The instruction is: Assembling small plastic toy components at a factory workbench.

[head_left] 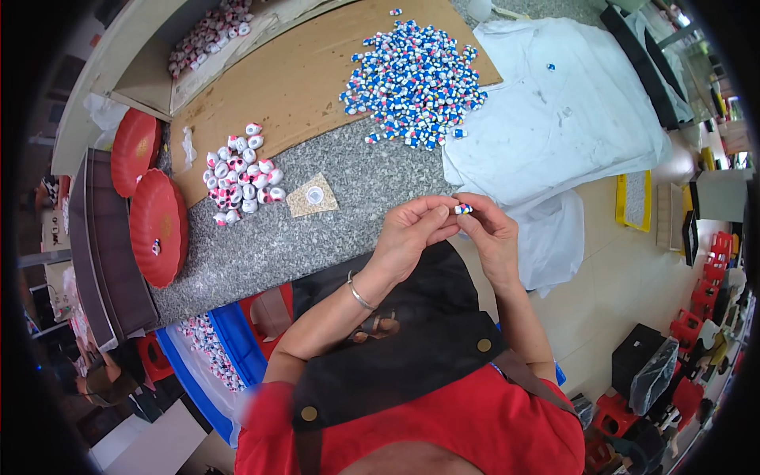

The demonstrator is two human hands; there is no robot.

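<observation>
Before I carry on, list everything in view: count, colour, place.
Counter: one, speckled grey, centre
Held piece: one, mainly blue and white, centre
Small pieces: uncountable, mainly blue and white, counter's far side
Larger pieces: roughly thirty, white and pink, counter's left
Shelf pieces: many, white and pink, upper left
Card: one, tan, beside larger pieces
Cardboard: one, brown, counter's far side
Dishes: two, red, left
Sheeting: one or more, white, upper right
Bin: at least one, blue, below counter
Tray: one, yellow, right
Stools: several, red, right
Apron: one, black, lower centre
Shirt: one, red, lower centre
Bracelet: one, silver, left wrist
Left hand: one, bare, beside held piece
Right hand: one, bare, pinching it
</observation>
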